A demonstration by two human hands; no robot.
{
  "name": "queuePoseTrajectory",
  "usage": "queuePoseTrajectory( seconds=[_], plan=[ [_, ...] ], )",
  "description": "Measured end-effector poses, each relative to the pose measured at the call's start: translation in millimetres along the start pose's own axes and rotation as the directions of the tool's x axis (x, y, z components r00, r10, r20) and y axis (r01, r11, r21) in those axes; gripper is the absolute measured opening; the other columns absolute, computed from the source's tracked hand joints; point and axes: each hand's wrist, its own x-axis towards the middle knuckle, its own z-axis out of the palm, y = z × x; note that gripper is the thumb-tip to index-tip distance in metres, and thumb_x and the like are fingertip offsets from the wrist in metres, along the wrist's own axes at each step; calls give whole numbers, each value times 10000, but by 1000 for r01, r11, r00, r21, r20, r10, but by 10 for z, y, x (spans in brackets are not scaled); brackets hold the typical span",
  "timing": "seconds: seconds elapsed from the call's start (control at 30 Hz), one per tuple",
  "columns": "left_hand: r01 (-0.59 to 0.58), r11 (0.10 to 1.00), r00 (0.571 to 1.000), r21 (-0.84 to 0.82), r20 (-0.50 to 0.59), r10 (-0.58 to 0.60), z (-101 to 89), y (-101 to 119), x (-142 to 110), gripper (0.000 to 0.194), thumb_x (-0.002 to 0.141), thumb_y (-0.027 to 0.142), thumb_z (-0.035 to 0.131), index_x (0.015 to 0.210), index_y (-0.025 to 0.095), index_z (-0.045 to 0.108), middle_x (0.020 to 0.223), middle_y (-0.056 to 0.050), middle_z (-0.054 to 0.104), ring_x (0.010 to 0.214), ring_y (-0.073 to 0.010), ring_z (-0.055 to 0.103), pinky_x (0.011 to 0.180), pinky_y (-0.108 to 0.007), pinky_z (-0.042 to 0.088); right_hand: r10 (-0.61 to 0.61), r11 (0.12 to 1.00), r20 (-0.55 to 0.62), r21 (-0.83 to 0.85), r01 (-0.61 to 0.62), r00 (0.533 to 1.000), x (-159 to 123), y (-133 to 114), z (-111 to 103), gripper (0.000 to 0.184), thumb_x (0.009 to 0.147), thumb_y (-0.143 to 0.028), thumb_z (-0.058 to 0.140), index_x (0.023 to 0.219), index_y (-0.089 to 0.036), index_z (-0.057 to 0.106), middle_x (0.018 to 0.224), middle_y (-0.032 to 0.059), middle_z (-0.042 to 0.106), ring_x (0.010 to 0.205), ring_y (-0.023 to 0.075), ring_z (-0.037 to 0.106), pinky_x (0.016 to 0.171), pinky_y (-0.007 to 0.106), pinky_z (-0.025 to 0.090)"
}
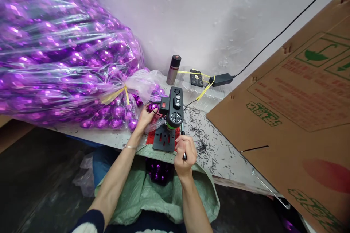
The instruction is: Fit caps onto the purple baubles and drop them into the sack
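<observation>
A small black bench drill press [175, 109] stands on the table, with a red switch and round vents on its head. My right hand [185, 152] is wrapped round its lever handle, whose black tip shows below the fist. My left hand [147, 117] is at the left of the machine, fingers closed on a shiny purple faceted ball [153, 107]. Its fingertips are partly hidden by the ball and a black wire. Under the black base plate [163, 140] lies something red. Below, an open green woven sack [136, 185] holds purple shiny balls [159, 171].
A large clear bag of purple balls [68, 54], tied with yellow ribbon, fills the left. Behind the machine are a dark-capped bottle [174, 69], a black phone-like object [196, 78] and a power adapter [221, 79]. Black shavings [202, 145] litter the table beside a large cardboard box [295, 109].
</observation>
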Motion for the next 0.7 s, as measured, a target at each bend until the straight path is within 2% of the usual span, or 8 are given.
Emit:
queuePoseTrajectory(
  seconds=[0.07, 0.17, 0.27, 0.33, 0.47, 0.57, 0.63, 0.7],
  plan=[
    [118, 967, 993, -224, 20, -117, -164, 9, -262, 610, 818, 384, 775, 1345, 170, 555, 1193, -131, 706, 935, -222, 733, 839, -368, 603, 15, 1000, -8, 6, -15, 1000, 38, -20, -2, 305, 969, -63, 428, 715, -223, 481, 714, -9, 545, 682, 123, 574, 594, 257, 437],
    [219, 881, 975, -419, 133, -179, -358, 59, -698, 660, 809, 391, 806, 1382, 215, 530, 1223, -104, 700, 911, -209, 752, 807, -332, 621, 38, 999, -16, 11, -38, 999, 88, -43, -6, 307, 968, -74, 440, 705, -223, 491, 706, -7, 556, 679, 133, 580, 609, 273, 448],
    [317, 814, 946, -486, 224, -234, -445, 88, -1040, 698, 787, 410, 832, 1397, 237, 541, 1184, -85, 723, 918, -201, 751, 746, -276, 615, 44, 999, -12, 14, -44, 999, 111, -53, -14, 306, 971, -82, 441, 706, -223, 498, 707, -7, 559, 675, 134, 576, 618, 278, 447],
    [359, 787, 931, -501, 244, -270, -449, 64, -1181, 684, 802, 474, 808, 1395, 240, 563, 1168, -86, 733, 915, -193, 741, 711, -258, 608, 41, 999, -4, 12, -41, 999, 113, -55, -19, 306, 975, -82, 437, 710, -222, 495, 711, -7, 556, 679, 133, 574, 618, 275, 440],
    [363, 828, 931, -427, 209, -300, -366, -77, -1305, 709, 802, 565, 776, 1398, 236, 583, 1220, -104, 728, 950, -211, 729, 723, -285, 614, 33, 999, 2, 9, -33, 999, 114, -57, -28, 302, 975, -74, 437, 717, -221, 490, 717, -8, 554, 682, 127, 570, 619, 268, 437],
    [248, 935, 966, -253, 135, -220, -270, -196, -1314, 727, 797, 578, 765, 1392, 202, 584, 1219, -124, 730, 1053, -265, 722, 849, -369, 615, 23, 1000, 10, 5, -23, 1000, 122, -61, -36, 300, 976, -74, 435, 720, -221, 490, 710, -10, 547, 677, 123, 569, 618, 262, 449],
    [53, 998, 998, -38, 44, -52, -209, -256, -1294, 671, 798, 544, 772, 1350, 195, 613, 1256, -129, 716, 1156, -296, 689, 984, -439, 573, 17, 1000, 20, -1, -17, 1000, 126, -63, -43, 298, 976, -75, 433, 723, -221, 493, 709, -10, 550, 678, 121, 573, 620, 257, 459],
    [-160, 969, 987, 191, 24, 158, -155, -296, -1260, 589, 816, 487, 774, 1314, 208, 632, 1312, -126, 689, 1241, -308, 645, 1081, -477, 515, 12, 1000, 26, -9, -12, 1000, 123, -60, -48, 294, 975, -77, 432, 727, -220, 499, 711, -9, 559, 678, 120, 577, 615, 254, 463]
  ],
)
